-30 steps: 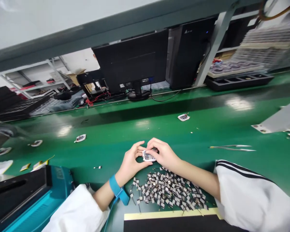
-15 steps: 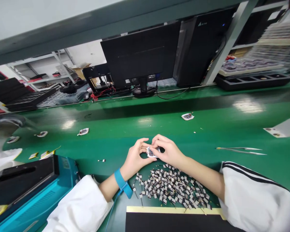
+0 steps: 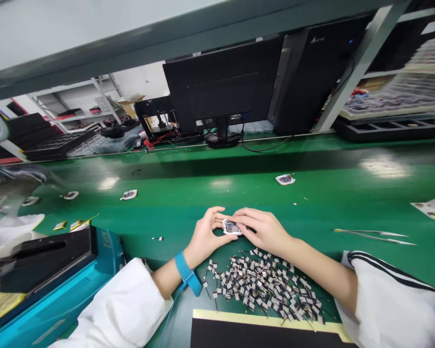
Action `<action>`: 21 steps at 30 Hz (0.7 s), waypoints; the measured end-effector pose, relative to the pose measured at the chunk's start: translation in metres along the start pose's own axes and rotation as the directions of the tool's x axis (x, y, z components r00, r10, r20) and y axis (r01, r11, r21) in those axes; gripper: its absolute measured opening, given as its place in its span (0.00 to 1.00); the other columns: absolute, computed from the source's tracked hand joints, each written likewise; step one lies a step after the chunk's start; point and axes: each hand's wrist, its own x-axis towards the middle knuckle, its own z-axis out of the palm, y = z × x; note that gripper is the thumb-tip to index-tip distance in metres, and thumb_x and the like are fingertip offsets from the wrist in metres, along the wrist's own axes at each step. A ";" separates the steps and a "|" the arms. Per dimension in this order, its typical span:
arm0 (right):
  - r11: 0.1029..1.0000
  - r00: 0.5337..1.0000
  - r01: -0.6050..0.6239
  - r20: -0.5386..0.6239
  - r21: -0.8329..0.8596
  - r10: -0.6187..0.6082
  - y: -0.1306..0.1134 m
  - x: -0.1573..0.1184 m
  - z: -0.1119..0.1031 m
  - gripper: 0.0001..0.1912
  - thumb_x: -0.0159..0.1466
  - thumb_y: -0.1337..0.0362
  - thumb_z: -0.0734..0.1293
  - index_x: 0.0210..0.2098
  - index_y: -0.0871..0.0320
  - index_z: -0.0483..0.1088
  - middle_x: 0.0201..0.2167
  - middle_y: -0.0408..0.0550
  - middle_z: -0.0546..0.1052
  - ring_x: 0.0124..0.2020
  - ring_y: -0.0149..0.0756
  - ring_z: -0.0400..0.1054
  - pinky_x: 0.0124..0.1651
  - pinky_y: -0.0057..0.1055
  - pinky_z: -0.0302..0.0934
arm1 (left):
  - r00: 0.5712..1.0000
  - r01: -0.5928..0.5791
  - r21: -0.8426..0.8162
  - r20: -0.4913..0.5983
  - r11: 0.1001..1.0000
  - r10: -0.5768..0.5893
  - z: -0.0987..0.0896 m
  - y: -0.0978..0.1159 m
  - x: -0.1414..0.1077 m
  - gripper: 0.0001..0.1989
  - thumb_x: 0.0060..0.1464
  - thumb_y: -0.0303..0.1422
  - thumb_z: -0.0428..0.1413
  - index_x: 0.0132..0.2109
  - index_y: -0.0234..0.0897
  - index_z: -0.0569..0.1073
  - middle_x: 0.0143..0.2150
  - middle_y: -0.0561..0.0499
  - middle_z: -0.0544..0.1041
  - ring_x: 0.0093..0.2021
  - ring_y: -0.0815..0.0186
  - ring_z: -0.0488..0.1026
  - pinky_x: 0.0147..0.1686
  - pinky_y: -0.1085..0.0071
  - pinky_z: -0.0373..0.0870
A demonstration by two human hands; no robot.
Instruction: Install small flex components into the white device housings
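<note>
A small white housing with a circuit board inside (image 3: 231, 227) is held up over the green bench. My left hand (image 3: 209, 233), with a blue wrist strap (image 3: 185, 271) behind it, grips the left side between thumb and fingers. At the right edge, the fingers of my right hand (image 3: 263, 229) are bent together and touch the housing; my thumb is partly hidden. Just below both hands lies a loose heap of small grey-and-black parts with thin leads (image 3: 264, 285).
Tweezers (image 3: 375, 235) lie on the right. More white housings sit on the bench, one (image 3: 285, 180) ahead and one (image 3: 129, 195) to the left. A teal-and-black machine (image 3: 58, 285) stands left, a black mat (image 3: 261, 333) in front, and a monitor (image 3: 224, 89) behind.
My right hand's fingers have shifted from over the housing to its right edge, uncovering more of the circuit board. My left hand keeps its hold. The whole view has shifted slightly.
</note>
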 end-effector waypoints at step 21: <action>0.949 0.957 0.255 0.192 -0.187 -0.219 -0.002 0.023 0.004 0.15 0.63 0.68 0.50 0.25 0.58 0.63 0.22 0.45 0.67 0.23 0.31 0.64 0.23 0.26 0.59 | 0.988 0.114 0.036 0.104 0.993 -0.117 0.000 -0.012 0.001 0.41 0.20 0.31 0.68 0.47 0.34 0.62 0.34 0.50 0.71 0.34 0.65 0.71 0.38 0.67 0.69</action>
